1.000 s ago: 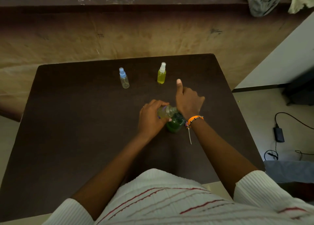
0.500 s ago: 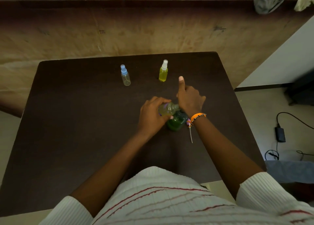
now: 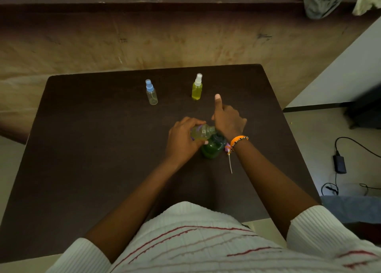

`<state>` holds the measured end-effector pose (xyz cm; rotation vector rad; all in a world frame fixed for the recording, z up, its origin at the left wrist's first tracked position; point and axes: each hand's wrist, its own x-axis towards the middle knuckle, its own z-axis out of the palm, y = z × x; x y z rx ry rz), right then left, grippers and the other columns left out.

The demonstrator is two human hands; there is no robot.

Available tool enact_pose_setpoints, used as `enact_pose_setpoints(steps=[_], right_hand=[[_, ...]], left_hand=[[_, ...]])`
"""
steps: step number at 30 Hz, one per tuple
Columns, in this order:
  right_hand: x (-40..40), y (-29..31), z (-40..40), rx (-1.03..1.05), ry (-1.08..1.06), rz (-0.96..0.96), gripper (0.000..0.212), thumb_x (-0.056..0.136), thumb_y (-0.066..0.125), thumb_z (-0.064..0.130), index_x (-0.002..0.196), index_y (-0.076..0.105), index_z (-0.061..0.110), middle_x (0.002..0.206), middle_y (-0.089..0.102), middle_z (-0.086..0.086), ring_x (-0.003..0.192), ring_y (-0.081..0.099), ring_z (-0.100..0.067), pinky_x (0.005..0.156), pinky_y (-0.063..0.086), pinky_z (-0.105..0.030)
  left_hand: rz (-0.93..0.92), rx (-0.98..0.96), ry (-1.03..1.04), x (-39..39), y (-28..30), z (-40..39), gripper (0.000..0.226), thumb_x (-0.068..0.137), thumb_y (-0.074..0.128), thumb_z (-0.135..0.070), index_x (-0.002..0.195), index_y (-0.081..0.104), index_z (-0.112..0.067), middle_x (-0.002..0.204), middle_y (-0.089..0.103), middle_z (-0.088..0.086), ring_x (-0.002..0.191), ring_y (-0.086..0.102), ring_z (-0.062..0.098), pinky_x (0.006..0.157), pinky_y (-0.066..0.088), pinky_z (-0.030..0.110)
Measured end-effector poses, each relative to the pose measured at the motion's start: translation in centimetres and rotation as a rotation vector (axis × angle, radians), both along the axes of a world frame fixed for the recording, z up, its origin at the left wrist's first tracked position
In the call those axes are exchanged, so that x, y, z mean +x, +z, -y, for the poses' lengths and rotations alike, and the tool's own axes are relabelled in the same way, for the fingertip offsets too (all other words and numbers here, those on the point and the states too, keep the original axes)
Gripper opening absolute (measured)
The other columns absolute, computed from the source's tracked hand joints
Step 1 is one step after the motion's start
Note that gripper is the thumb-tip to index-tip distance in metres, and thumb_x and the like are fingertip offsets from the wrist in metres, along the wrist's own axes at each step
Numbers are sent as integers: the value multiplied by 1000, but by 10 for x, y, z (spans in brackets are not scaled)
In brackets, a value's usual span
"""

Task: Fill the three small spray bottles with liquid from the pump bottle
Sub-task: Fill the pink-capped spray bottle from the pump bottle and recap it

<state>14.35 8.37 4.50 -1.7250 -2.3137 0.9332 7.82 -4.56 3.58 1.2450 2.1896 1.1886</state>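
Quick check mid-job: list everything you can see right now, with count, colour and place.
Table: one, dark brown, centre.
Blue-capped spray bottle: one, clear, far left, upright.
White-capped spray bottle: one, yellow-green liquid, far right of it, upright.
Open spray bottle: one, clear, partly filled, tilted at the pump bottle.
Pump bottle: one, dark green, table centre.
Loose sprayer: one, purple head, white tube, beside pump bottle.
Cloths: two, grey and pale, ledge top right.
Charger: one, black, floor right.
Bracelet: one, orange, right wrist.
Left hand: holds open bottle.
Right hand: on pump top.

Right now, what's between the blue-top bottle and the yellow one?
Nothing: the head view shows only bare table between the blue-top bottle and yellow bottle.
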Motion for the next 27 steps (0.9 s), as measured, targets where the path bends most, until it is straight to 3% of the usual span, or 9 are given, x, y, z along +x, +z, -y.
enact_pose_setpoints(steps=[5,10,14,17,22,27], right_hand=[[-1,-5,-4,-91,-8,23,86,94,7,66,98,73,10,117,66,-11,117,53,-31,111,17,-56],[1,-6,3,71,-71,-24,70,99,17,59,87,64,8,110,67,-13,109,58,-32,108,23,-51],[1,-4,4,73,-47,-34,66,99,17,58,81,61,12,109,68,-12,109,58,-32,110,23,-52],[0,-5,0,-11,-34,-8,77,97,14,61,95,70,8,114,67,-12,113,56,-31,111,20,-53],[0,-8,-3,-127,-39,5,81,95,10,64,107,70,11,124,62,-12,121,50,-31,112,16,-56],[2,-8,0,34,-95,-36,71,98,18,59,101,70,10,115,67,-12,113,56,-31,109,24,-51]], left_hand=[[6,-3,-3,-1,0,0,49,60,82,-17,106,65,-22,98,57,-11,93,53,13,80,43,29],[22,-40,2,0,-4,-2,50,60,82,-16,107,65,-21,102,59,-6,95,53,16,80,42,29],[21,-23,0,0,-4,0,50,60,82,-17,106,65,-22,100,59,-8,94,54,16,82,46,34],[14,-7,6,1,1,1,49,59,82,-18,106,65,-21,101,61,-4,93,54,17,83,46,36],[10,-7,4,1,2,2,49,60,82,-17,105,65,-22,102,61,-4,94,54,16,85,46,38],[12,-36,-10,1,0,0,49,62,81,-17,108,64,-20,105,60,-3,96,53,17,83,44,32]])
